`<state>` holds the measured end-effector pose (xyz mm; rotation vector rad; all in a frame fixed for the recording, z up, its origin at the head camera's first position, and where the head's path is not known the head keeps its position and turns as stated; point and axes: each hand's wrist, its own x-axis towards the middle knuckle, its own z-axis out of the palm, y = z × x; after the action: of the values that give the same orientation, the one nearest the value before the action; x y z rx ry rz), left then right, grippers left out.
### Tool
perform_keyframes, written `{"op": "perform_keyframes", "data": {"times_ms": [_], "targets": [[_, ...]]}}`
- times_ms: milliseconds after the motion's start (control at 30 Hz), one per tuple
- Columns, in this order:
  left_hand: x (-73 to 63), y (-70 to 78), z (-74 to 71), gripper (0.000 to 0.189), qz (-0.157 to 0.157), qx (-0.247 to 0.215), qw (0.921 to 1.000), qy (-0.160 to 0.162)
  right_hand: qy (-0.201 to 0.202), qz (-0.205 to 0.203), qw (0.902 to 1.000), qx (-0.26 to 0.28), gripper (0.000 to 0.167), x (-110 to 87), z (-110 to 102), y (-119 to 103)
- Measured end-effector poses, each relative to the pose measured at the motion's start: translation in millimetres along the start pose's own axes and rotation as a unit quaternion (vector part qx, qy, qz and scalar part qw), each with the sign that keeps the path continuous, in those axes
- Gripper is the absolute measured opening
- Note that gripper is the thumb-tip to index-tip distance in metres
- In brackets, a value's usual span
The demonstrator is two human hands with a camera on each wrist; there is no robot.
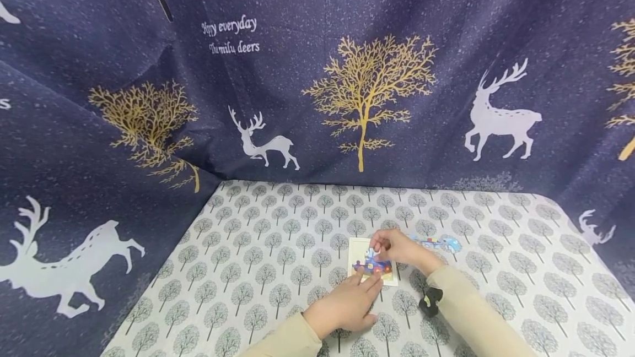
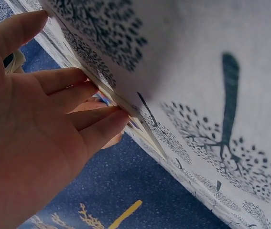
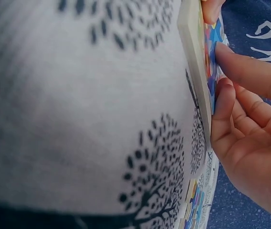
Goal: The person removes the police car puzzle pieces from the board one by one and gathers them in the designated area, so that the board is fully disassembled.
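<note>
On the right half of the tree-patterned tabletop (image 1: pixel 285 277), nearer its front than its left corner would suggest, lies a small pale picture board (image 1: pixel 356 248) bearing a blue vehicle (image 1: pixel 364 265). The left hand (image 1: pixel 350 302) comes in from the near side, released rather than grasping, its outstretched fingers resting on the board's near edge. The right hand (image 1: pixel 401 248) reaches over from the right, its fingers bent down onto the picture and its thumb touching the blue surface; I cannot tell whether a loose piece is pinched between them. Farther right, beyond the right wrist, lie a few colourful pieces (image 1: pixel 448 244), well within reach. The step in hand looks like working a part of the picture into position. To do it well, the left fingers should bear down just enough to stop the board sliding over the cloth, leaving the far part uncovered. The right fingertips should guide by the edges, line up the printed shapes first, then press flat and evenly; forcing one corner could tip a neighbouring part up. Lifting the right palm a little would give a better view of the fit and avoid brushing the pieces at the right.
</note>
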<state>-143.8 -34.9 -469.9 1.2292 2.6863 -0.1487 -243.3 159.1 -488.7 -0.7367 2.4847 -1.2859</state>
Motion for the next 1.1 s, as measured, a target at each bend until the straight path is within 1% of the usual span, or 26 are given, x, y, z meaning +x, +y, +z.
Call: {"op": "perform_keyframes", "data": {"times_ms": [200, 300, 600, 833, 1000, 1100], "targets": [[1.1, -0.2, 3.4, 0.071, -0.006, 0.003, 1.0000, 0.004, -0.003, -0.014, 0.9999, -0.003, 0.023, 0.6, 0.8, 0.1], [1.2, -0.3, 3.7, 0.071, -0.008, 0.002, 1.0000, 0.003, -0.004, -0.011, 0.9999, -0.001, 0.023, 0.8, 0.7, 0.2], [0.1, -0.1, 2.6, 0.071, -0.012, -0.013, 0.9999, 0.001, -0.013, -0.021, 0.9997, 0.005, 0.023, -0.3, -2.1, 1.9], [-0.7, 0.0, 0.9, 0.070, -0.008, -0.006, 0.9999, 0.006, -0.010, -0.020, 0.9994, 0.025, 0.015, -1.5, -3.8, 0.6], [-0.9, 0.0, 1.1, 0.070, -0.008, -0.012, 0.9999, 0.007, 0.002, -0.006, 0.9976, 0.068, 0.019, -2.2, -3.8, 1.3], [-0.9, -0.1, 1.6, 0.070, -0.009, -0.015, 0.9998, 0.006, 0.014, 0.005, 0.9967, 0.080, 0.024, -2.4, -5.4, 2.9]]}}
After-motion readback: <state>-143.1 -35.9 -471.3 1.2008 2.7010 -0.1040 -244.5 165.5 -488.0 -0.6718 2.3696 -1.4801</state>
